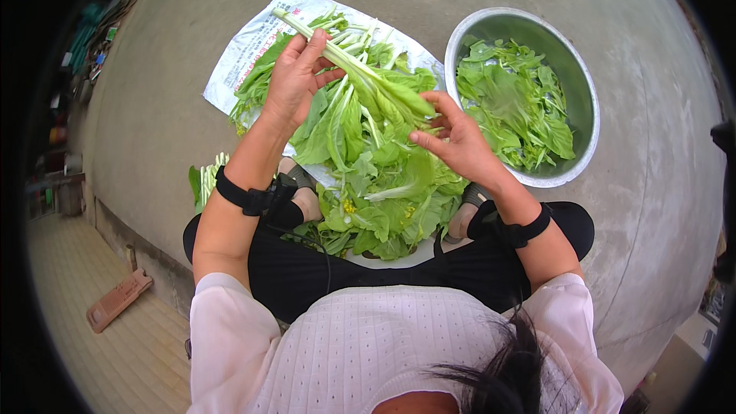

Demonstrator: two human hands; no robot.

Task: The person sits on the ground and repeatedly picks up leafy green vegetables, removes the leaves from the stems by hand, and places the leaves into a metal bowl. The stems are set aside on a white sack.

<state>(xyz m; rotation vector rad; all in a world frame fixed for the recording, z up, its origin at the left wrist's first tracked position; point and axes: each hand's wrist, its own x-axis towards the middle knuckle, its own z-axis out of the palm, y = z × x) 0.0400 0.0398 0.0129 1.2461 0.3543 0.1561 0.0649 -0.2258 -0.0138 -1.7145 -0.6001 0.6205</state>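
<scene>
My left hand grips a leafy green vegetable by its thick pale stalk, with the cut end pointing up and to the left. Its leaves hang toward my right hand, whose thumb and fingers are spread around the leaf tips; whether they touch is hard to tell. Beneath both hands lies a heap of loose green leaves, a few bearing small yellow flowers. More whole stalks rest on a white printed woven sack behind the held plant.
A round metal basin holding torn leaves stands at the right on the concrete floor. Trimmed stalks are bunched by my left knee. A reddish-brown washboard-like board lies on tiles at lower left.
</scene>
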